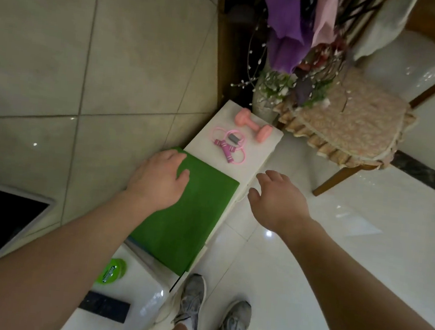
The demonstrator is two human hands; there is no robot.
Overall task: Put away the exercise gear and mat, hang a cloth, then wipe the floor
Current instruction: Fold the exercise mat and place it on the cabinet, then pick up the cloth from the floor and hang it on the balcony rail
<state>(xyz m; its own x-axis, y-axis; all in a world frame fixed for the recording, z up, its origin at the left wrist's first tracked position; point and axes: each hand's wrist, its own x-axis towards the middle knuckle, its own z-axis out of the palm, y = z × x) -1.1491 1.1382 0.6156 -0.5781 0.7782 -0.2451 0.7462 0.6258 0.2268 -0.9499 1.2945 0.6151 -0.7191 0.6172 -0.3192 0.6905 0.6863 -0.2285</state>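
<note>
While the left hand (160, 177) lies flat with relaxed fingers on the folded green exercise mat (192, 216), seemingly to settle it on the long white surface (255, 155), the right hand (277, 198) hovers just beside the surface's edge, fingers spread and holding nothing. Beyond the mat, a small pink dumbbell (252, 125) and a coiled pink skipping rope (229, 146) rest at the far end, apparently grouped for storage.

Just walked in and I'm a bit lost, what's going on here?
A person stands over a white shelf. Their left hand rests flat on a folded green mat lying on it. The right hand hovers open beside the shelf's edge, holding nothing. A pink dumbbell and pink skipping rope lie farther along, untouched.
</note>
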